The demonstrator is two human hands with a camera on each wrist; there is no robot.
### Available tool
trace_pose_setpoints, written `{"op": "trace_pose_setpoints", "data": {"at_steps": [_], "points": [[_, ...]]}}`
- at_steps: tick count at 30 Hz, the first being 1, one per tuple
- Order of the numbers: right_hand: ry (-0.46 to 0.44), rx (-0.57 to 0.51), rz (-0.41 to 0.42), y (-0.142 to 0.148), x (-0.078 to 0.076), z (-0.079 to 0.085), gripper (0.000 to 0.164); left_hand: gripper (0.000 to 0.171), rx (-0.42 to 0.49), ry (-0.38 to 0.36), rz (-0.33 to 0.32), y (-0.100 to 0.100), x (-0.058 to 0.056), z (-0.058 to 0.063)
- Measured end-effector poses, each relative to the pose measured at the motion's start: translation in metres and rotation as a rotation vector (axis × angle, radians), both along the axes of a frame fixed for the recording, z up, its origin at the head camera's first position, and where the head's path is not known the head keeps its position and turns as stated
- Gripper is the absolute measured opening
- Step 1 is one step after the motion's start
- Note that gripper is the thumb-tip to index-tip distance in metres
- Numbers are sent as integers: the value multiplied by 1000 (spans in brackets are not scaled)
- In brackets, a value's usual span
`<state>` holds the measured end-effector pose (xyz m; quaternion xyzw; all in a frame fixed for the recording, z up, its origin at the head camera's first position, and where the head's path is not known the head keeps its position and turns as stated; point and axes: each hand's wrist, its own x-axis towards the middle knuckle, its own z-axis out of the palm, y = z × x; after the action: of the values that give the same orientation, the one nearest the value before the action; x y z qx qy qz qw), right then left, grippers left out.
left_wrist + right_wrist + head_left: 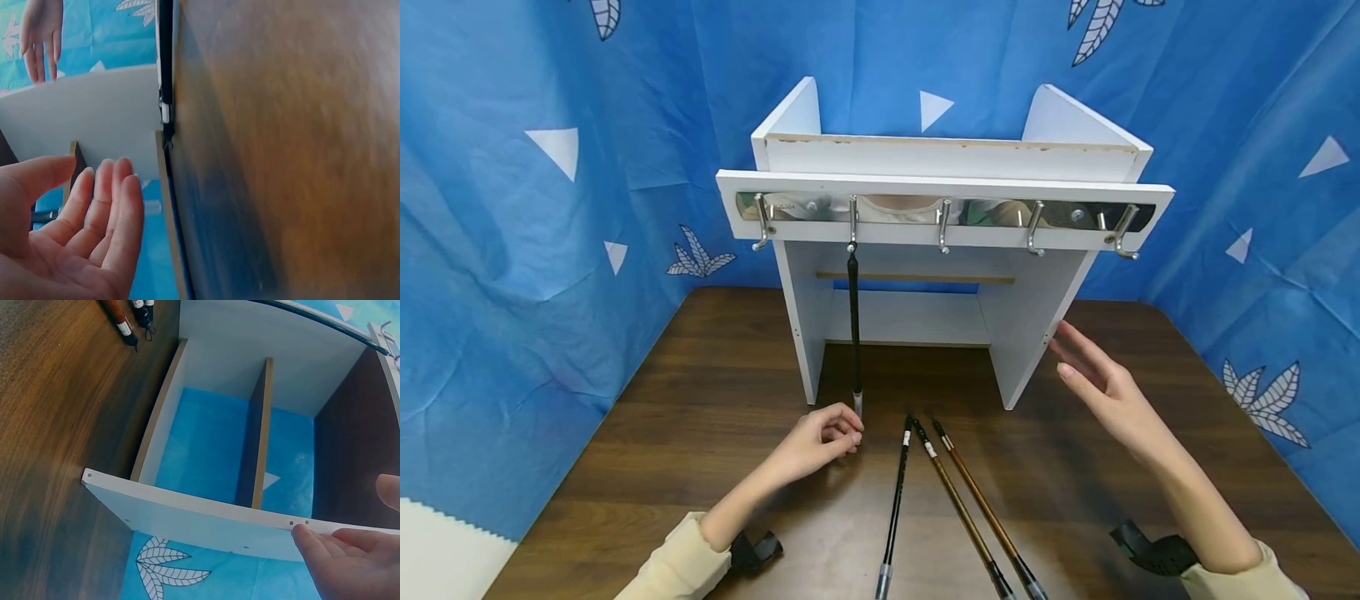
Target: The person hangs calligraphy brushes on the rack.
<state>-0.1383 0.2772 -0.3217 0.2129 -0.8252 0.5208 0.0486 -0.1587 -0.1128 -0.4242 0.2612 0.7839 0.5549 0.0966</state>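
A black calligraphy brush [854, 325] hangs by its loop from the second hook from the left, its clear-capped end pointing down. Beside that cap is my left hand [820, 442], fingers loosely bent and apart from the thumb. In the left wrist view the palm of this hand [81, 244] is bare and nothing lies in it. My right hand [1108, 387] is at the right side panel of the white shelf [1041, 308], fingers extended. In the right wrist view the right hand's fingertips [303, 534] are at the panel's front edge; whether they touch is unclear.
Three more brushes lie on the wooden table: a black one [897, 500], a yellowish-brown one [958, 508] and a reddish-brown one [988, 508]. A metal hook strip [880, 208] crosses the shelf's front. Blue patterned cloth [655, 125] surrounds the table's back and sides.
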Motion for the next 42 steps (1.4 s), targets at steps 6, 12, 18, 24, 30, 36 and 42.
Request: {"op": "trace_pose_setpoints", "data": {"at_steps": [6, 12, 18, 24, 30, 36, 42], "points": [[2, 2, -5, -1, 0, 0, 56, 13, -108, 55, -38, 8, 3, -7], [2, -2, -4, -1, 1, 0, 56, 18, -199, 104, -112, 22, 8, -3], [4, 6, -11, -1, 2, -1, 56, 27, -345, 197, -166, 36, 6, -3], [9, 25, -17, 0, 2, 0, 56, 36, -490, 275, -149, 49, 5, 1], [25, 21, -13, 0, 1, 1, 56, 48, -729, 415, -80, 62, 7, 7], [34, 17, 0, 0, 1, 2, 57, 55, -835, 488, -60, 74, 7, 8], [22, 8, 0, -1, 1, 1, 57, 61, -875, 515, -67, 80, 8, 11]]}}
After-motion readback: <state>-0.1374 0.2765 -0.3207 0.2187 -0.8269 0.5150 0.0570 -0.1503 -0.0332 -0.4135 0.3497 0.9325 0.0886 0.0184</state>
